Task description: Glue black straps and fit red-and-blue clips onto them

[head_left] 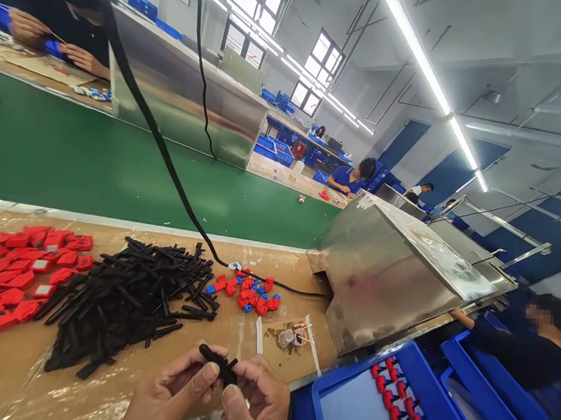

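Observation:
Between both hands, low in the middle of the head view, is a small black part [220,365] with a rounded end and a short side piece. My left hand [177,389] pinches it between thumb and fingers. From the other side, my right hand [257,397] grips its lower end, partly hiding it. Ahead and to the left lies a heap of long black parts [130,296]. A cluster of small red and blue pieces [252,291] sits on the brown tabletop beyond my hands.
Red parts [23,272] spread at the left. Small clear cups [292,337] stand on a stained patch. At right, a blue bin [346,395] holds rows of red-and-black assemblies [395,401]. A metal box [380,278], black cable [170,166] and green belt [146,159] lie beyond. Other people work nearby.

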### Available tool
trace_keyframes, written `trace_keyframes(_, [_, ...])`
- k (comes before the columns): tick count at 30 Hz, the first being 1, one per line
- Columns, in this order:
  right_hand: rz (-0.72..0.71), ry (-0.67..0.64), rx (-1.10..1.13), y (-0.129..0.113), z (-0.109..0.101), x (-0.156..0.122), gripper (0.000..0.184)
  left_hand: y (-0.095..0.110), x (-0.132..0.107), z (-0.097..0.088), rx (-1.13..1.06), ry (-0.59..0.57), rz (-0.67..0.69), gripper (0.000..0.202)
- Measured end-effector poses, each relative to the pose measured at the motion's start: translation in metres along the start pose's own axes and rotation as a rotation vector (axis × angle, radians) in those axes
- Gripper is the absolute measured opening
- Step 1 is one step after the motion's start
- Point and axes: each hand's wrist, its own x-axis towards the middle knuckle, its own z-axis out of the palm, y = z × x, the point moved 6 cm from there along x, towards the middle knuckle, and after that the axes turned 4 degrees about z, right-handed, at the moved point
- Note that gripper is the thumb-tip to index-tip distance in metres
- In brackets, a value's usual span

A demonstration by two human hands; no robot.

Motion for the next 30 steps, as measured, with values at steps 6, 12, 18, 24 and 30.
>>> trace_keyframes(6, [0.046, -0.026, 0.028, 0.002, 0.003, -0.003, 0.04, 0.006, -0.006, 0.003, 0.029, 0.029, 0.031, 0.049])
trace_keyframes(12, [0.003, 0.038, -0.124, -0.009, 0.001, -0.003, 0.024, -0.007, -0.001, -0.001, -0.081, -0.004, -0.057, 0.045])
trace_keyframes(18, [-0.048, 0.081, -0.207, -0.022, 0.003, -0.001, 0.011, -0.013, 0.002, 0.005, -0.25, -0.087, -0.17, 0.042])
trace_keyframes(24, [-0.042, 0.039, -0.2, -0.022, -0.001, 0.0, 0.017, -0.009, 0.003, 0.009, -0.246, -0.06, -0.188, 0.046])
trace_keyframes(30, [-0.031, 0.059, -0.343, -0.01, -0.003, -0.007, 0.021, -0.026, 0.003, 0.004, -0.217, 0.01, -0.286, 0.053])
